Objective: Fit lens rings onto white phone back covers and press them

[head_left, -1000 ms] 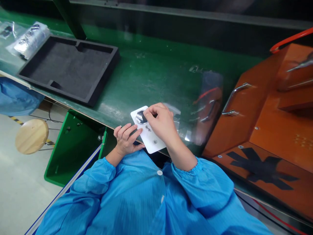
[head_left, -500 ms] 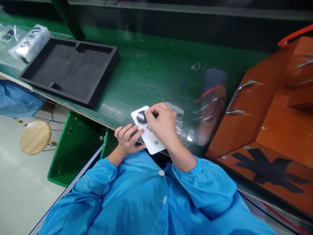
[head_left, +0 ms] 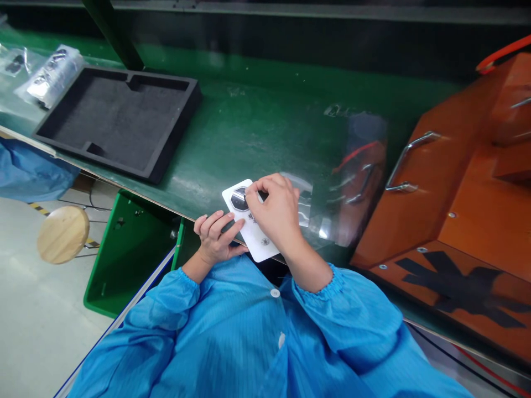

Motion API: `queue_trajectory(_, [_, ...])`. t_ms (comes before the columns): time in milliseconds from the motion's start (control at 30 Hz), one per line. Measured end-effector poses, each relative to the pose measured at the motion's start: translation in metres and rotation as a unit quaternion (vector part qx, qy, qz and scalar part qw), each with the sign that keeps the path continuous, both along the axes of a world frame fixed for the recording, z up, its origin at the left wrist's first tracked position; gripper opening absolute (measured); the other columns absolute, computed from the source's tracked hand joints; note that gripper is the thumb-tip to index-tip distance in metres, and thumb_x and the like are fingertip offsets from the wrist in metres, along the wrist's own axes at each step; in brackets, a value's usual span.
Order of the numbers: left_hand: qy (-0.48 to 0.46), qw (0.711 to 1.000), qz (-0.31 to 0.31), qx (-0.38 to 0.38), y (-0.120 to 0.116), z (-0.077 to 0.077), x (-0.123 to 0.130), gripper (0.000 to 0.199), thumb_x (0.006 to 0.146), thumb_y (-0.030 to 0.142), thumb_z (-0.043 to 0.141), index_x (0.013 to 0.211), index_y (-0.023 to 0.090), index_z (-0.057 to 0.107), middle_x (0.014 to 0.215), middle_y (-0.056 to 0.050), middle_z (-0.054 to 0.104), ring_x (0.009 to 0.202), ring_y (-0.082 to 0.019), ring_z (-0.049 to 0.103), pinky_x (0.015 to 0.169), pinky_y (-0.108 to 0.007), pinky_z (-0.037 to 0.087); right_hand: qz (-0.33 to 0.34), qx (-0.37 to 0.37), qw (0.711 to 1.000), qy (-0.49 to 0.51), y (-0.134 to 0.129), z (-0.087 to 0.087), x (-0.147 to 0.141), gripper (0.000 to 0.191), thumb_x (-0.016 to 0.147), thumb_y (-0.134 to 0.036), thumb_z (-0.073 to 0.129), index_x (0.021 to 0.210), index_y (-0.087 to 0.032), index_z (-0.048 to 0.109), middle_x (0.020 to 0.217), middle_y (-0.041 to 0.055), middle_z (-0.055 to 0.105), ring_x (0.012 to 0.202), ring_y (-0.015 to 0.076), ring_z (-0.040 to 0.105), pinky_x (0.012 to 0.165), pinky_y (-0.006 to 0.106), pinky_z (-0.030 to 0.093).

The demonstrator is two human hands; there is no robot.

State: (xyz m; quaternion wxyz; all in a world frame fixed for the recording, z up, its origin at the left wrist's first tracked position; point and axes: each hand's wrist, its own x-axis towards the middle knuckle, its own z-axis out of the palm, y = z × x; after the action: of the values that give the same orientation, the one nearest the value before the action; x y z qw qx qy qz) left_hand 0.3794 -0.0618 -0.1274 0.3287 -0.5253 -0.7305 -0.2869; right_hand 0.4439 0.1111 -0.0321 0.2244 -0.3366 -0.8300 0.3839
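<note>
Tray (head_left: 173,124): left, on the counter (head_left: 249,132).
Left hand (head_left: 215,237): I see it steadying the panel's edge.
Panel (head_left: 256,240): at the counter's front edge, disc (head_left: 238,199) on it; can't tell if fixed.
Right hand (head_left: 276,213): pinched narrow at the disc.

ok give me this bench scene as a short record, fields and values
left hand: fingers against the left edge of the white phone-shaped panel
right hand: thumb and finger pinched at the panel's dark octagonal window; whether they grip anything, cannot tell
panel position: at the front edge of the green workbench
left side of bench: black foam tray, clear-bagged parts beside it
right side: orange cabinet with metal handle
below bench: green bin, round wooden stool
</note>
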Motion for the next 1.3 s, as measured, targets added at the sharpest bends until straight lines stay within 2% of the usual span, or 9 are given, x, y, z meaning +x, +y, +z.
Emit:
queue_trajectory(133, [0.012,1.0,0.004,-0.003,0.0007,0.0037,0.0002,0.065,0.101,0.08,0.038,0.119,0.032,0.078,0.113,-0.008,0.075,0.114,-0.026,0.063,0.117,-0.043,0.033,-0.003,0.005,1.0,0.0,-0.0008,0.0,-0.0006,0.016,0.09,-0.026,0.061,0.074,-0.023,0.064,0.098,0.0055,0.069,0.105,0.0288,0.06,0.092,0.045,0.036])
queue_trajectory(300, [-0.005,1.0,-0.014,0.012,0.002,0.007,0.0003,0.064,0.102,0.077,0.041,0.129,0.03,0.075,0.113,-0.009,0.074,0.116,-0.026,0.062,0.116,-0.042,0.034,-0.009,0.013,1.0,-0.002,-0.0011,0.0,-0.0012,0.015,0.089,-0.025,0.061,0.074,-0.023,0.065,0.097,0.0054,0.069,0.103,0.0288,0.061,0.09,0.045,0.035])
queue_trajectory(833, [-0.004,1.0,-0.011,0.008,0.0023,0.0077,0.0011,0.063,0.103,0.076,0.039,0.127,0.03,0.075,0.113,-0.008,0.074,0.115,-0.026,0.062,0.115,-0.043,0.034,-0.014,0.026,0.999,-0.011,-0.0006,-0.0021,-0.0023,0.014,0.089,-0.024,0.061,0.075,-0.022,0.064,0.098,0.0055,0.069,0.102,0.0278,0.062,0.091,0.044,0.036])
queue_trajectory(1000, [-0.021,0.999,-0.026,0.019,0.0021,0.0061,0.001,0.063,0.102,0.075,0.044,0.133,0.029,0.073,0.114,-0.01,0.074,0.117,-0.028,0.062,0.116,-0.043,0.033,-0.008,0.026,1.0,-0.014,0.0003,-0.0034,-0.002,0.014,0.09,-0.024,0.06,0.076,-0.023,0.064,0.099,0.0059,0.069,0.102,0.0275,0.061,0.091,0.044,0.036])
queue_trajectory(1300, [0.008,1.0,0.004,0.004,0.0027,0.0089,0.001,0.064,0.103,0.076,0.036,0.114,0.03,0.078,0.11,-0.007,0.076,0.112,-0.025,0.064,0.112,-0.043,0.037,-0.002,0.034,0.999,-0.019,0.0003,-0.0019,-0.001,0.013,0.089,-0.022,0.061,0.077,-0.022,0.065,0.098,0.0063,0.068,0.104,0.0283,0.061,0.091,0.044,0.036])
